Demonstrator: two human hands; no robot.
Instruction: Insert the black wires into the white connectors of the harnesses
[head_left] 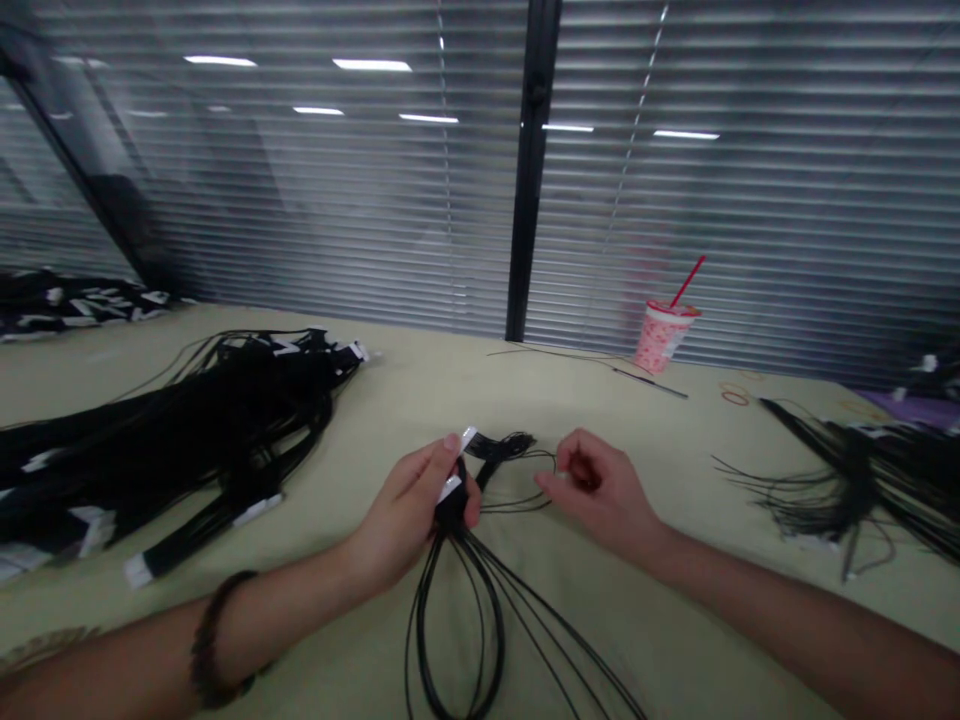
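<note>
A bundle of thin black cables (451, 512) with white labels is held in my left hand (420, 500), the thumb pressing on top near a white tag (468, 438). Long loops hang from it toward the bottom of the view. Beyond the fingers, the bundle's short black ends lie just above the table. To the right, my right hand (600, 485) has its fingers curled, thumb and forefinger near thin cable loops (525, 508) that reach out from the bundle. Whether it grips one of these strands is too small to tell.
Large piles of black cables lie on the left (255, 400) and right (855, 470) of the pale table (420, 380). A pink cup (664, 338) with a red straw, a thin dark tool (649, 382) and rubber bands (735, 397) are near the blinds.
</note>
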